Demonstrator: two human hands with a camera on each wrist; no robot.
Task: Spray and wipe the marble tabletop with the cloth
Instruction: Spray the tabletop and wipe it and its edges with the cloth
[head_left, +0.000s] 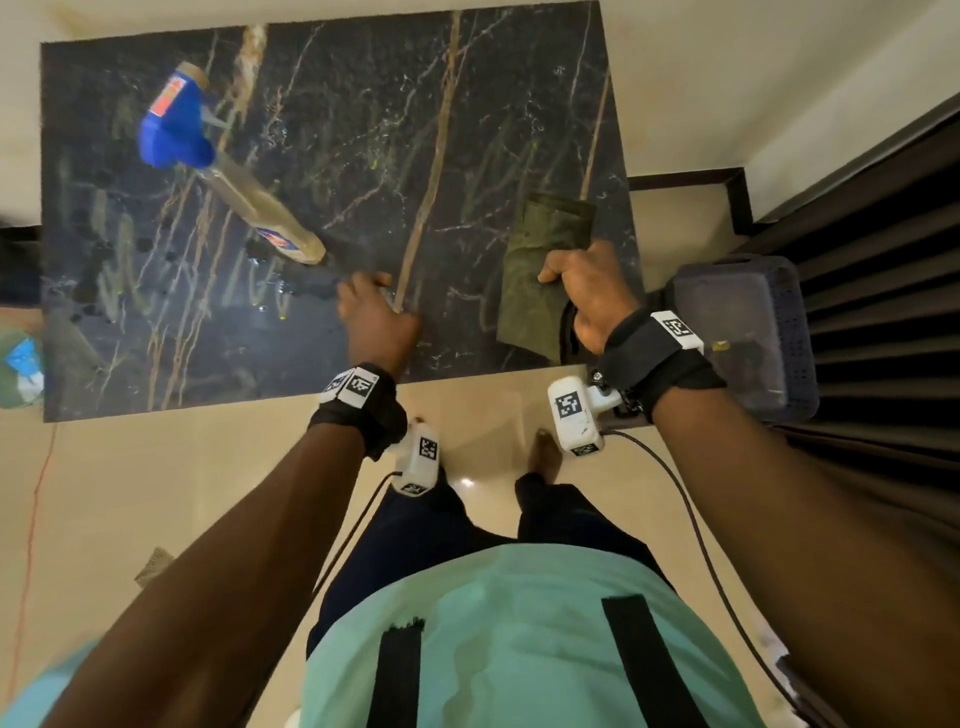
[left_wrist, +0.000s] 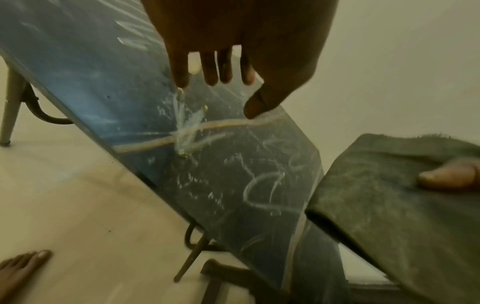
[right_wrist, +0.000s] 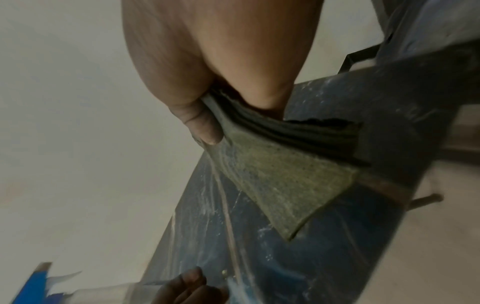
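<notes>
The person's green shirt (head_left: 498, 639) is filling the bottom of the head view, with both bare forearms reaching forward from it, each wearing a black wrist strap. The left hand (head_left: 376, 322) is hovering over the near edge of the marble tabletop (head_left: 363, 156), fingers (left_wrist: 210, 70) hanging straight and slightly spread, holding nothing; the wrist view is showing the fingertips just above the stone, though contact cannot be told. The right hand (head_left: 587, 291) is gripping the green cloth (head_left: 540, 275) at the table's near right corner, thumb (right_wrist: 205, 131) pressing on top of the folded layers and the other fingers tucked underneath. The cloth is lying partly flat on the marble, its near end hanging over the edge. The spray bottle (head_left: 179, 119), with a blue trigger head and a clear body, is standing on the far left part of the tabletop, well apart from both hands, its reflection stretching across the glossy stone. Wet droplets and streaks are glistening on the left half of the marble. A dark plastic basket (head_left: 748, 338) is sitting on the floor just beside the table's right end. Bare feet are standing on the pale tiled floor (head_left: 156, 493) below the table's near edge.
</notes>
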